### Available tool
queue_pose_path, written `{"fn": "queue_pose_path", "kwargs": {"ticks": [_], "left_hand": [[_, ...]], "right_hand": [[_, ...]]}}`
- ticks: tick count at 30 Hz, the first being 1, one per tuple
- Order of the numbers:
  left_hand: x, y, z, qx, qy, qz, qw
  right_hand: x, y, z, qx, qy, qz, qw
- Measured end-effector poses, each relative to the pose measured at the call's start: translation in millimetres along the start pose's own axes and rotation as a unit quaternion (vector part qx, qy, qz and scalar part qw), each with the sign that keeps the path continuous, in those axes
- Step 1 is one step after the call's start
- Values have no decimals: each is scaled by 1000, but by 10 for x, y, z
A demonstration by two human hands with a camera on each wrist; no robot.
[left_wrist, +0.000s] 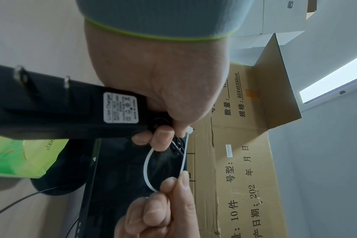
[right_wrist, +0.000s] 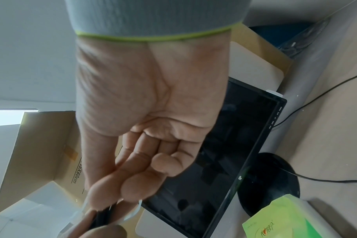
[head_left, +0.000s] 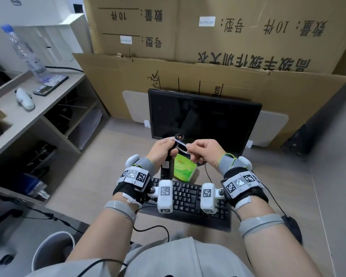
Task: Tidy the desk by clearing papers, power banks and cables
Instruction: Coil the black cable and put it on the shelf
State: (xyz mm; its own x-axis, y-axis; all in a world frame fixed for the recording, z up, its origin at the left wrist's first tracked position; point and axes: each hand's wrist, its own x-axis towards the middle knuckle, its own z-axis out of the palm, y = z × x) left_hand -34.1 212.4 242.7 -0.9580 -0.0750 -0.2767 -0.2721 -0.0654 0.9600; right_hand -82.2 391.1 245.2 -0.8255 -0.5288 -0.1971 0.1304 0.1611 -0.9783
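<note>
In front of the monitor, my left hand (head_left: 170, 142) grips a black charger (head_left: 166, 165) by its coiled black cable (head_left: 179, 136). The left wrist view shows the charger (left_wrist: 71, 111) with its white label and two plug pins, and the cable coil (left_wrist: 178, 145) under my left fingers. A white zip tie (left_wrist: 148, 169) loops around the coil, its head (left_wrist: 189, 129) pinched at my left thumb. My right hand (head_left: 189, 146) pinches the tie's tail (head_left: 180, 143) between thumb and forefinger. The right wrist view shows little of the tie (right_wrist: 137, 209).
A green tissue pack (head_left: 183, 166) lies under the hands by the monitor (head_left: 204, 116) stand. A black keyboard (head_left: 188, 196) sits near me, with a mouse (head_left: 290, 222) on its right. Cardboard boxes (head_left: 228, 37) stand behind. The shelf (head_left: 48, 100) at left holds a water bottle (head_left: 26, 52).
</note>
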Motion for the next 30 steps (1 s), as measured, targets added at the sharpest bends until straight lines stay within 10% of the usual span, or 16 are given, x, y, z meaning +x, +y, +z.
{"fn": "queue_pose_path", "kwargs": {"ticks": [15,20,30], "left_hand": [[109,-105,82,101,-32,2,994],[132,-128,79,98,-42,-19,994],[140,-167,208,145,-89,-37,985]], "right_hand": [[61,-39,81,-21,20,20,999],[159,5,-28,-46,130,-38,990],[103,-159,42,-79,52,-82,992]]}}
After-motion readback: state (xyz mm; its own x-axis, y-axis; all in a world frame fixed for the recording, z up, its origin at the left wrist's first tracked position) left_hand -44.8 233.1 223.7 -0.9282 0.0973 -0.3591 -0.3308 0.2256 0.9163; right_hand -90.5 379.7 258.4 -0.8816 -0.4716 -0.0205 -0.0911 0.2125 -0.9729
